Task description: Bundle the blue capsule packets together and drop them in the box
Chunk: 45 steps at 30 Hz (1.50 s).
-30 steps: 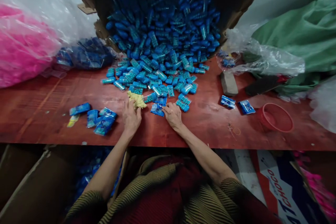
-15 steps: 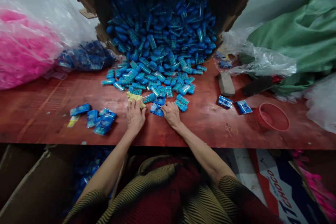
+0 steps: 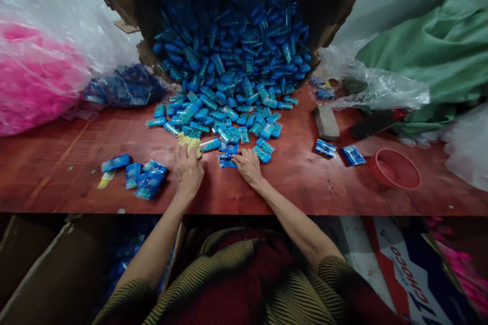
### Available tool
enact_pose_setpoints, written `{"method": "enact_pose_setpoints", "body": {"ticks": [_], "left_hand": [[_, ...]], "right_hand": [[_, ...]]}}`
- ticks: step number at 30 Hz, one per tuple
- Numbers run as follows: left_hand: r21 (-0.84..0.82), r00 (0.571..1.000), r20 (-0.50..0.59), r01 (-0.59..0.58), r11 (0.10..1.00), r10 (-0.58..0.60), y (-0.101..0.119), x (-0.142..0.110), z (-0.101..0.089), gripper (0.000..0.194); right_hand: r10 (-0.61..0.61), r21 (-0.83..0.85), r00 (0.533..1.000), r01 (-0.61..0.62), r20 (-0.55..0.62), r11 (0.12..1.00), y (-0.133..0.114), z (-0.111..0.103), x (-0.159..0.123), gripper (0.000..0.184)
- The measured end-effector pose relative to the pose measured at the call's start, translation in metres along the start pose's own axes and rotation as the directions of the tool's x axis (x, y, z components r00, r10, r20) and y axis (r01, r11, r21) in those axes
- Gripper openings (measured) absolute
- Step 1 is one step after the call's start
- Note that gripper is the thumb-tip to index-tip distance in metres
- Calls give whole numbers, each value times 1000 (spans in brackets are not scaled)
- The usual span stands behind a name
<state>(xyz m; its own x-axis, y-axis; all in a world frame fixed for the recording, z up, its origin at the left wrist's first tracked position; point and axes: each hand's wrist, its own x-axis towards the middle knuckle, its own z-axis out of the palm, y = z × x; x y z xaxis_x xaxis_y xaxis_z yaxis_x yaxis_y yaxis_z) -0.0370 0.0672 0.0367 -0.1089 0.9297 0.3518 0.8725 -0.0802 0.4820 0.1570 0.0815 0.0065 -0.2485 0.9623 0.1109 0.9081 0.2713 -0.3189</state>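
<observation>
My left hand rests on the table with its fingers curled onto a crumpled yellow, cloth-like lump. A small clear tube with a blue end and turquoise beads lies just right of that lump. With thumb and fingers closed, my right hand grips the edge of a flat blue printed packet. Another blue printed packet lies right behind it, partly under the heap. More bead-filled tubes lie beyond my right knuckles. The fingertips of both hands are partly hidden.
A tipped cardboard box spills a heap of blue tubes onto the red table. Several filled blue packets lie left. Two packets, a grey block and a red basket stand right. A pink-filled bag sits far left.
My left hand first shifted right, then went back left, and the yellow lump moved left with it. The tube beside it now lies flatter and uncovered. My right hand stays at the packet, whose edge has lifted.
</observation>
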Motion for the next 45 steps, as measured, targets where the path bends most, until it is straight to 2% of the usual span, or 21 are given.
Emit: {"method": "enact_pose_setpoints", "body": {"ticks": [1, 3, 5, 7, 8, 10, 19, 22, 24, 26, 28, 30, 31, 32, 33, 35, 40, 45], "left_hand": [[-106, 1000, 4, 30, 994, -29, 9, -8, -1, 34], [-373, 984, 114, 172, 912, -139, 24, -25, 0, 26], [-574, 902, 306, 430, 697, -304, 35, -36, 7, 23], [-653, 792, 457, 608, 451, -404, 43, -41, 14, 30], [-670, 756, 494, 646, 366, -430, 45, -42, 17, 36], [-691, 727, 503, 663, 288, -466, 50, -41, 21, 44], [-691, 701, 451, 666, 281, -552, 57, -34, 22, 48], [-703, 715, 464, 657, 273, -523, 58, -33, 21, 49], [-719, 726, 491, 650, 248, -481, 59, -33, 21, 42], [-743, 732, 510, 639, 197, -452, 59, -33, 21, 35], [-767, 736, 511, 624, 151, -444, 59, -34, 22, 31], [-777, 742, 508, 614, 140, -438, 59, -35, 23, 28], [-778, 746, 506, 612, 146, -433, 59, -36, 23, 27], [-778, 750, 504, 609, 152, -429, 59, -37, 24, 25], [-781, 753, 499, 605, 154, -429, 59, -37, 25, 25], [-790, 750, 491, 597, 137, -443, 60, -38, 26, 24], [-778, 696, 564, 628, -4, -445, 66, -35, 30, 24], [-750, 649, 609, 658, -65, -455, 69, -33, 28, 26]], "right_hand": [[-3, 2, 1000, 3, 2, 1000, 0, -1, 0, 26], [-4, 8, 1000, 4, 4, 1000, 1, -2, 0, 26], [3, 33, 1000, -2, -7, 999, 1, -3, -1, 27], [15, 69, 1000, -13, -26, 998, 1, -3, -2, 27], [20, 87, 999, -17, -33, 996, 1, -4, -2, 26], [27, 116, 999, -21, -47, 993, 1, -4, -3, 26], [10, 153, 996, 3, -84, 988, -3, -15, -4, 25], [-5, 251, 993, 35, -116, 967, -9, -23, -6, 24], [-19, 368, 993, 61, -115, 928, -13, -26, -10, 21], [25, 536, 993, 43, -118, 843, -16, -25, -13, 21], [154, 730, 985, -45, -83, 682, -17, -21, -15, 29], [258, 876, 965, -165, 49, 452, -16, -16, -16, 35], [268, 914, 955, -219, 128, 343, -15, -13, -16, 32], [258, 930, 947, -260, 193, 259, -15, -11, -17, 29], [250, 935, 940, -285, 230, 211, -15, -9, -17, 27], [281, 934, 931, -294, 232, 202, -17, -5, -18, 28], [403, 924, 901, -280, 159, 261, -31, 4, -25, 29], [475, 896, 877, -268, 75, 354, -41, 7, -30, 30]]}}
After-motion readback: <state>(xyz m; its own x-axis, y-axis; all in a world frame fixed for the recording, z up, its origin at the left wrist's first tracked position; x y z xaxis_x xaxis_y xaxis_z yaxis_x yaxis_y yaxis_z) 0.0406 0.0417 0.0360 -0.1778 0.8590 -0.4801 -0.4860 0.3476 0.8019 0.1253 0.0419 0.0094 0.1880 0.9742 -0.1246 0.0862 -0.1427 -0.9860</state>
